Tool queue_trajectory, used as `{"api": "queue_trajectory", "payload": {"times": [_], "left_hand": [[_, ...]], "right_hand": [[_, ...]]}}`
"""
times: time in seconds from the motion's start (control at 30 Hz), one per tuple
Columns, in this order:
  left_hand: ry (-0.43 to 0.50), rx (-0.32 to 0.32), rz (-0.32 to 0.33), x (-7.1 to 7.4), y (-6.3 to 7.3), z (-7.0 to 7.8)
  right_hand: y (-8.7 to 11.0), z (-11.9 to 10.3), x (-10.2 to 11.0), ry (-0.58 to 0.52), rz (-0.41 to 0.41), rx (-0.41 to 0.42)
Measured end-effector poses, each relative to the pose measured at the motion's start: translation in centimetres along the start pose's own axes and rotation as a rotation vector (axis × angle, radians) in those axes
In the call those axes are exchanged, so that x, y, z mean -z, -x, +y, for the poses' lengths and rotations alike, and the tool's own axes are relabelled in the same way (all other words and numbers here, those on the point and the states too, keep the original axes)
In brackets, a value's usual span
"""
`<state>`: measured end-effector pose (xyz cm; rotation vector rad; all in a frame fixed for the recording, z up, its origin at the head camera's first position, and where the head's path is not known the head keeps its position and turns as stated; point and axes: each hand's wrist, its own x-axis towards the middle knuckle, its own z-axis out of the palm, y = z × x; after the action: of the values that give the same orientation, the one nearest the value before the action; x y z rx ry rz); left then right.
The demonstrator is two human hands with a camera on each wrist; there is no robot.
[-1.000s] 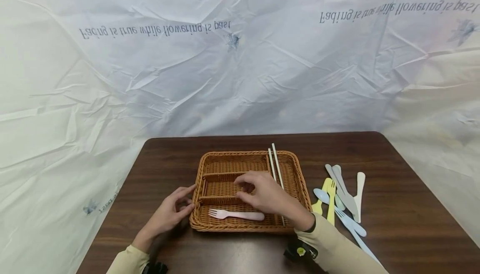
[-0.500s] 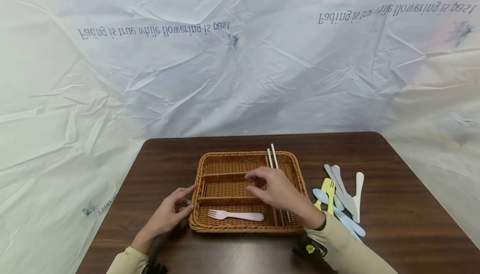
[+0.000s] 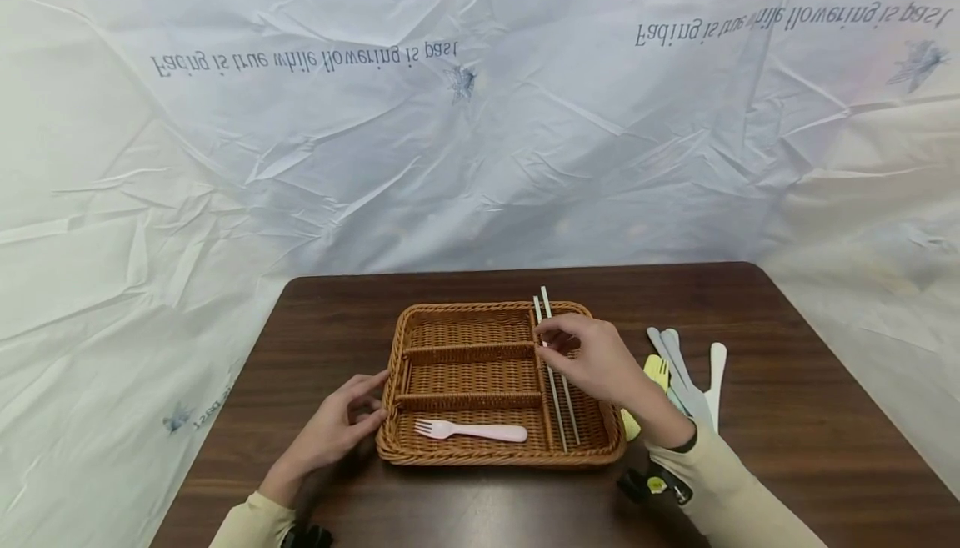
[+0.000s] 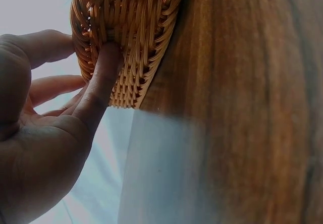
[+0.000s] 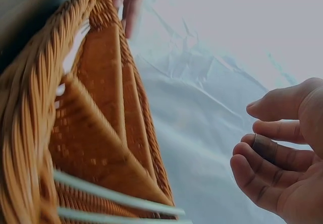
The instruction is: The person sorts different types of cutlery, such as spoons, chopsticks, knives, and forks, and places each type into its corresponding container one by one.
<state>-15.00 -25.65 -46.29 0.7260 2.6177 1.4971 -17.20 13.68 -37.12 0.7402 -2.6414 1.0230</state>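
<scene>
A brown wicker cutlery basket [image 3: 468,398] with several compartments sits mid-table. At its left side my left hand [image 3: 345,414] touches the outer wall; in the left wrist view the thumb [image 4: 103,72] lies straight against the weave. A pale pink fork [image 3: 472,430] lies in the front compartment, tines leftward. Two whitish chopsticks [image 3: 558,398] lie lengthwise in the right compartment, their far ends over the back rim. Over that compartment hovers my right hand [image 3: 592,356], fingers loosely bent. The right wrist view shows nothing between its fingers [image 5: 247,173].
Right of the basket lies loose cutlery, partly hidden by my right forearm: a yellow fork [image 3: 657,370], grey knives [image 3: 686,377] and a white-handled piece [image 3: 716,381]. The dark wooden table [image 3: 337,306] ends before a wrinkled pale cloth [image 3: 450,156] at the back.
My right hand has moved rightward from above the middle compartment to above the chopsticks. Its forearm now covers more of the loose cutlery. The left hand stays at the basket's side.
</scene>
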Motion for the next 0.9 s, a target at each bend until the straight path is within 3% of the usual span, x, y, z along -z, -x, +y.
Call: {"api": "queue_trajectory", "payload": {"times": [0.27,0.9], "left_hand": [[0.014,-0.005,0.006,-0.1,0.1,0.1],[0.001,0.011,0.01,-0.1,0.1,0.0]], "right_hand": [[1.1,2.1,1.8,0.071,0.064,-0.082],[4.4,6.5,5.1,0.175,0.12,-0.205]]}}
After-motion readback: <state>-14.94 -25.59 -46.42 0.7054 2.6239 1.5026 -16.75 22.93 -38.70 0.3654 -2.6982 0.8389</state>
